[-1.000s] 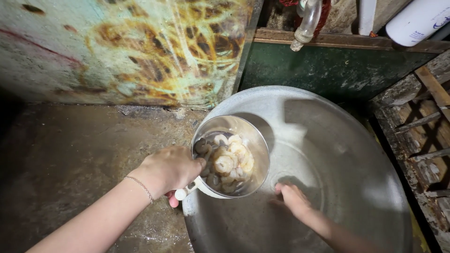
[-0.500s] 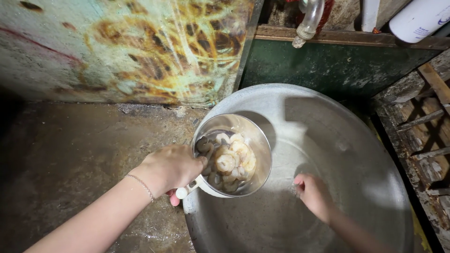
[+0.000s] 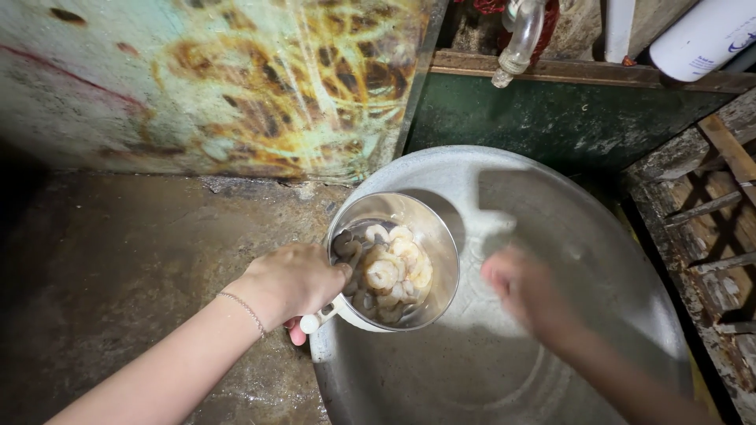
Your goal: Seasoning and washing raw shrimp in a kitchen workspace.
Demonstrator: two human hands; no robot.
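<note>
- Left hand (image 3: 290, 285) grips the handle of a metal pot (image 3: 398, 260) of shrimp (image 3: 392, 270), held over a large basin (image 3: 598, 236).
- Right hand (image 3: 524, 287) is blurred above the basin; finger state unclear.

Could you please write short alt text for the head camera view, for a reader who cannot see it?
The left hand grips a small metal pot of peeled shrimp over a large metal basin. The blurred right hand is inside the basin, beneath a tap.

The basin (image 3: 598, 236) lies open at lower centre; the pot of shrimp (image 3: 394, 271) blocks its left rim (wall (image 3: 197, 86) close behind), wooden crate (image 3: 709, 205) crowding the right.
</note>
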